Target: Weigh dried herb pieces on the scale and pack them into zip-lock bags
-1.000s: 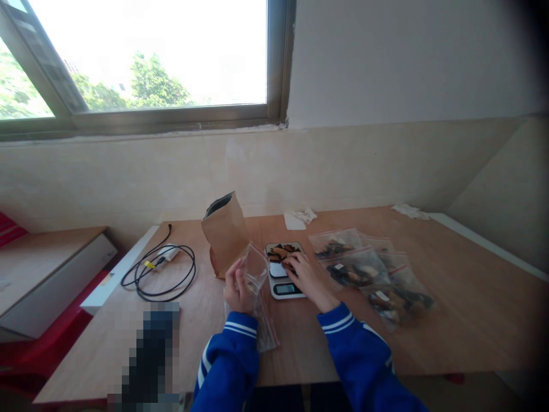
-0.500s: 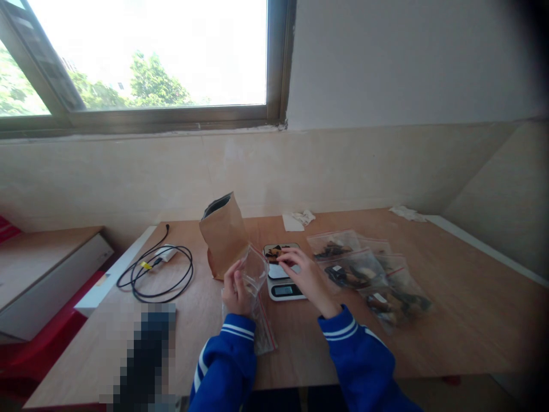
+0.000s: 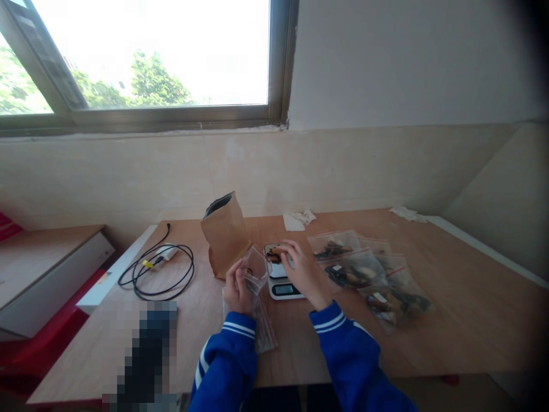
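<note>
My left hand (image 3: pixel 238 289) has its fingers closed on a clear zip bag (image 3: pixel 257 269), held up beside the kitchen scale. A small brown bit shows in that bag. My right hand (image 3: pixel 302 272) reaches over the white kitchen scale (image 3: pixel 285 290), its fingertips closed at the brown dried pieces (image 3: pixel 273 255) on the dark weighing plate. Exactly what lies between those fingertips is partly hidden. Under my left wrist rests another clear zip bag (image 3: pixel 263 332) with a red seal line. Just behind my left hand stands an open brown paper bag (image 3: pixel 226 234).
Several zip bags of dark and tan dried pieces (image 3: pixel 355 272) lie right of the scale. On the left are a coiled black cable (image 3: pixel 136 286) with a white plug and a pixelated dark object (image 3: pixel 146 355). Crumpled tissue (image 3: pixel 305 217) lies near the wall.
My right hand has shifted slightly left and its fingers curl more over the dried pieces. My left hand keeps hold of the zip bag, where a brown bit now shows.
</note>
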The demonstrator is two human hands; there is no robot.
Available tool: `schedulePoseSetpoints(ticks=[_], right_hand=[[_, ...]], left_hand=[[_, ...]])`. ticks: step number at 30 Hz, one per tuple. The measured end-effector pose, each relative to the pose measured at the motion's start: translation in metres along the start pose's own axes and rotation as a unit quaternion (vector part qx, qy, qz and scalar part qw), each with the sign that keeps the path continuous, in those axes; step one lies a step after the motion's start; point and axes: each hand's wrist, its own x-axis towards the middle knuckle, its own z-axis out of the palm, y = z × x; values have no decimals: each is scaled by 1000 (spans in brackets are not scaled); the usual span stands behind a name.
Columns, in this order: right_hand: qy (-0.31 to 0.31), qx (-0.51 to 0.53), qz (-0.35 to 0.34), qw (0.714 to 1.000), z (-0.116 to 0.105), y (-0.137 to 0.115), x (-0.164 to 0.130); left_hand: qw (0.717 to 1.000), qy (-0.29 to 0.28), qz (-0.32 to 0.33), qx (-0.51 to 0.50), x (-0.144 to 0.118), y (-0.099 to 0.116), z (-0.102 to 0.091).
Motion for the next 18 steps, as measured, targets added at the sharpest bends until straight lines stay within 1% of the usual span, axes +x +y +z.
schedulePoseSetpoints(ticks=[4, 7, 10, 13, 18], right_hand=[[-70, -134, -24, 988, 15, 26, 4], [-105, -190, -35, 976, 25, 35, 5], [-119, -205, -42, 971, 30, 40, 6], [-118, -203, -36, 971, 30, 40, 4], [-92, -161, -24, 982, 23, 34, 3]], left_hand=[[1000, 12, -2, 7, 0, 2, 1], [1000, 12, 2, 12, -1, 5, 0], [1000, 16, 4, 21, -1, 7, -1], [1000, 17, 9, 24, 0, 9, -1], [999, 18, 13, 26, 0, 7, -1]])
